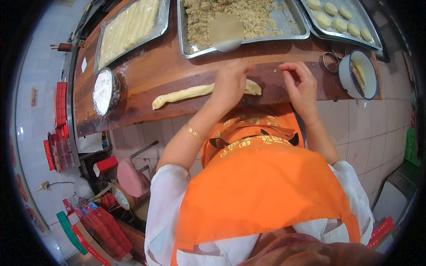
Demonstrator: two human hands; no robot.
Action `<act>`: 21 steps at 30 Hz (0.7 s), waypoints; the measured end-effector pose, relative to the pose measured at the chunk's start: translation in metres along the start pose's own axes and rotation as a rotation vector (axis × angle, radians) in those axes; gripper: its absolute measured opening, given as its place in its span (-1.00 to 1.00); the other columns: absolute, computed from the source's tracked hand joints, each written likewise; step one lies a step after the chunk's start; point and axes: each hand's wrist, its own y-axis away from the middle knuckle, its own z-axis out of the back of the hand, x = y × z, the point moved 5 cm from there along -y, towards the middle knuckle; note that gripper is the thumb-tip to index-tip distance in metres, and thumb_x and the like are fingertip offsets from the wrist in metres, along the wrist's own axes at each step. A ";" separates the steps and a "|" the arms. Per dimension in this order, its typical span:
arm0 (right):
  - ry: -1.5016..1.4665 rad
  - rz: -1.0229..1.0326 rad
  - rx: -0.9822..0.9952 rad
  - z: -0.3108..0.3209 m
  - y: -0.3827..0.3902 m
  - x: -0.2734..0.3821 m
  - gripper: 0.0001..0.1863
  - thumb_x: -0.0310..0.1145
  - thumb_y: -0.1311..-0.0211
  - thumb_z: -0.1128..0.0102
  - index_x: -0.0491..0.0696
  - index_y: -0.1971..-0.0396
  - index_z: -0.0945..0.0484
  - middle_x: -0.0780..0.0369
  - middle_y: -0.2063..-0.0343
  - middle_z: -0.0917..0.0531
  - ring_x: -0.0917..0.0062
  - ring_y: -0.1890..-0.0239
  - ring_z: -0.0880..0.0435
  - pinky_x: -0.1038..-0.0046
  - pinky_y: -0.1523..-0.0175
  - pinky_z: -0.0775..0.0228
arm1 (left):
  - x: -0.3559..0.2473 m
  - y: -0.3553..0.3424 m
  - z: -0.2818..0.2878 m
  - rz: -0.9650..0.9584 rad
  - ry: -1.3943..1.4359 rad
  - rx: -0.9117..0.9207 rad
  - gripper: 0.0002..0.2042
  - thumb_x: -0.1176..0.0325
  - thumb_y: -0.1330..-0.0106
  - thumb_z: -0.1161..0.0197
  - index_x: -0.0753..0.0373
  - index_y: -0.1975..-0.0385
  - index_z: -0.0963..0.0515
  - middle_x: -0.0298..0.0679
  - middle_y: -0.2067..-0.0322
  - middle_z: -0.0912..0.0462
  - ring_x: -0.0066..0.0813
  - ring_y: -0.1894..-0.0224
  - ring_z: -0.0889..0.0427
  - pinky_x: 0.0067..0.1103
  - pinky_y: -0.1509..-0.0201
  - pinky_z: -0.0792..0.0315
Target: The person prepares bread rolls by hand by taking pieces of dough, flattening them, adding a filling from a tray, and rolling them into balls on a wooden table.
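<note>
A long pale roll of dough (186, 94) lies across the wooden table near its front edge. My left hand (230, 86) is above the roll's right part and hides a stretch of it. Its fingers are bent together toward the right, and whatever they pinch is hidden. To the right of the roll's end, my right hand (302, 86) is raised over the table. Its fingers are curled, with the thumb apart from them. A tiny pale spot shows at a fingertip; I cannot tell if it is dough.
Behind the roll stands a metal tray (184, 42) of crumbly filling, partly covered by a blurred pale disc (226, 33). Dough strips (128, 29) fill another tray. Dough rounds (340, 25) lie at far right. A bowl of white powder (103, 92) and an enamel mug (350, 80) flank the work area.
</note>
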 end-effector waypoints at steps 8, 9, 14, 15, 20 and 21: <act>-0.081 -0.021 -0.122 0.030 -0.001 -0.010 -0.88 -0.57 -0.28 -0.17 -0.16 0.21 -0.61 0.24 0.28 -0.65 0.59 0.28 -0.62 0.58 0.14 -0.44 | -0.008 -0.040 -0.062 -0.249 -0.339 0.114 -0.47 0.20 -0.34 -0.17 0.25 -0.28 -0.33 -0.03 -0.27 -0.40 -0.04 -0.34 -0.32 -0.18 -0.43 -0.09; -0.091 -0.030 -0.129 0.030 0.000 -0.015 -0.88 -0.57 -0.28 -0.17 -0.16 0.21 -0.61 0.23 0.27 -0.65 0.59 0.28 -0.62 0.58 0.14 -0.44 | -0.006 -0.042 -0.064 -0.232 -0.321 0.121 -0.47 0.20 -0.34 -0.17 0.24 -0.28 -0.33 -0.03 -0.27 -0.40 -0.04 -0.34 -0.32 -0.19 -0.43 -0.10; -0.142 -0.003 -0.118 0.024 -0.002 -0.006 -0.89 -0.57 -0.27 -0.19 -0.15 0.24 -0.63 0.24 0.31 -0.66 0.60 0.35 -0.61 0.58 0.21 -0.44 | 0.005 -0.048 -0.061 -0.170 -0.109 0.132 -0.51 0.23 -0.37 -0.15 0.25 -0.26 -0.37 -0.04 -0.26 -0.43 -0.08 -0.33 -0.35 -0.28 -0.41 -0.16; -0.129 0.005 -0.092 0.023 0.000 -0.002 -0.90 -0.57 -0.27 -0.19 -0.15 0.24 -0.63 0.25 0.32 -0.66 0.61 0.37 -0.60 0.58 0.23 -0.43 | 0.009 -0.049 -0.058 -0.164 -0.017 0.132 -0.53 0.23 -0.38 -0.14 0.26 -0.25 -0.38 -0.05 -0.24 -0.44 -0.10 -0.32 -0.37 -0.30 -0.40 -0.18; -0.112 0.041 0.035 0.011 0.014 -0.003 -0.89 -0.58 -0.24 -0.20 -0.14 0.26 -0.64 0.24 0.36 -0.66 0.61 0.43 -0.60 0.59 0.32 -0.42 | 0.035 0.024 0.026 0.104 0.077 -0.177 -0.69 0.49 -0.30 -0.16 0.33 -0.04 -0.55 -0.07 0.15 -0.66 -0.09 0.05 -0.61 -0.36 -0.17 -0.41; -0.112 0.025 0.075 0.005 0.016 -0.003 -0.89 -0.58 -0.24 -0.20 -0.14 0.26 -0.64 0.23 0.35 -0.66 0.60 0.43 -0.61 0.59 0.33 -0.43 | 0.031 0.040 0.032 0.091 -0.103 -0.164 -0.69 0.50 -0.27 -0.20 0.32 -0.02 -0.55 -0.08 0.17 -0.65 -0.10 0.05 -0.61 -0.33 -0.20 -0.37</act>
